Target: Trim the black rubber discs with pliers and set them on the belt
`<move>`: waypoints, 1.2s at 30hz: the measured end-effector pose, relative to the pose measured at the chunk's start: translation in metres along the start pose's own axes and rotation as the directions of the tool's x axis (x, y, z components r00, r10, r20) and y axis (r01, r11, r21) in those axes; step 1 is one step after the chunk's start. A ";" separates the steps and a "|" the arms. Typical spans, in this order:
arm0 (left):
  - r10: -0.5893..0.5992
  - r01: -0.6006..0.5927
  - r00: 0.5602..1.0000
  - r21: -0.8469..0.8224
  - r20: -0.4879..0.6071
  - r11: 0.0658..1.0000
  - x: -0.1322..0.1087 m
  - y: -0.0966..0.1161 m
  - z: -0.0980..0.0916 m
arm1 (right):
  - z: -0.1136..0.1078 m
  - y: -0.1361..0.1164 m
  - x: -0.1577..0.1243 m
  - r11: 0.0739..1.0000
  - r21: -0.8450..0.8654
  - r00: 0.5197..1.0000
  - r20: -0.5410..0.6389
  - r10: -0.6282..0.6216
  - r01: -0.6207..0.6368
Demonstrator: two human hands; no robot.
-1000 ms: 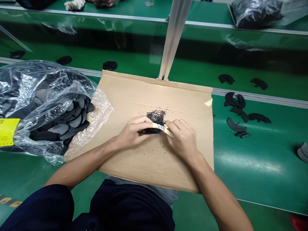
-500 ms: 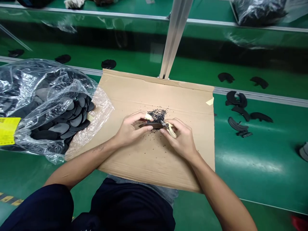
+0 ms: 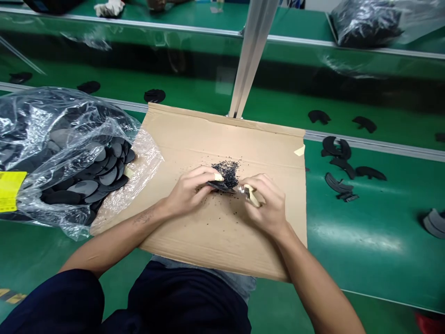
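L hand [image 3: 189, 190] holding disc [image 3: 222, 187], R hand [image 3: 266, 202] holding tool [image 3: 255, 196]

L-hand fingers are clamping on the disc's L end, thumb on the near side, others on the far side; a pale wrap [image 3: 219, 177] is covering one fingertip. Disc is sitting tilted over abt the mid of the card [image 3: 222, 241], its R end sticking out twd the tool. R-hand fingers are clasping the tool by its pale handles; its metal head is pointing L, just beside the disc. It's blurring a bit, so can't tell if they're touching, or if the tool's jaws are gaping.

Blk crumbs [image 3: 227, 171] are lying thick just beyond the disc, w/ a few strays dotting the card on the near side. Card is lying on the counter [image 3: 358, 241], its near edge reaching over the person's lap; a pale slip [image 3: 299, 150] is sticking at its far R corner.

On the L, a clear bag [image 3: 41, 116] is lapping over the card's edge, its mouth facing the card, a pile [image 3: 83, 187] of blk discs showing inside. Yellow label [image 3: 12, 191] is showing at the bag's L.

On the R, blk arcs [image 3: 371, 173] are lying in a loose group, others beyond the rail [image 3: 382, 146]. Grey pc [image 3: 434, 223] is sitting far R. Metal post [image 3: 252, 60] is standing just behind the card. Up top, the shelf [image 3: 194, 16] is carrying a white cloth [image 3: 109, 8].
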State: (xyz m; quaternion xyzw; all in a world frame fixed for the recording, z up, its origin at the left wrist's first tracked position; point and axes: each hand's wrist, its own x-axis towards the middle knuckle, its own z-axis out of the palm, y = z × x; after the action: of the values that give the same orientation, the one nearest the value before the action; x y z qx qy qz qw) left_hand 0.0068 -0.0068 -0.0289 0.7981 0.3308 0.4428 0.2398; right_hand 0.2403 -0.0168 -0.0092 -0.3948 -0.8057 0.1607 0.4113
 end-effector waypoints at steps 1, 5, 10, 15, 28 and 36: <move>-0.009 0.008 1.000 -0.040 -0.011 0.999 0.001 0.001 0.000 | -0.001 0.003 0.001 0.999 -0.048 1.000 -0.004 0.024 -0.024; -0.030 0.026 0.999 -0.133 -0.026 0.991 0.002 0.006 0.000 | 0.000 0.012 0.002 0.986 -0.166 0.996 0.089 0.018 -0.003; -0.044 0.040 0.999 -0.156 -0.018 0.987 0.000 0.008 0.001 | 0.003 0.011 0.000 0.981 -0.193 0.989 0.150 -0.003 0.032; -0.019 0.017 1.000 -0.173 -0.009 0.985 0.000 0.007 0.000 | 0.002 0.010 -0.001 0.979 -0.197 0.987 0.157 -0.018 0.049; -0.059 0.042 0.997 -0.302 -0.048 0.952 -0.004 0.008 0.010 | -0.001 0.004 -0.003 0.892 -0.417 0.985 0.069 -0.157 0.171; -0.039 0.023 0.997 -0.240 -0.060 0.971 -0.001 0.010 0.008 | 0.000 0.003 -0.007 0.907 -0.410 0.995 0.062 -0.079 0.097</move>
State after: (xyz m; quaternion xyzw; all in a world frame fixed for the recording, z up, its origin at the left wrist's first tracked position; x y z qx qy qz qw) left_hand 0.0160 -0.0148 -0.0266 0.7435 0.2952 0.5011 0.3302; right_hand 0.2447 -0.0202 -0.0148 -0.4324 -0.8473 -0.0228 0.3077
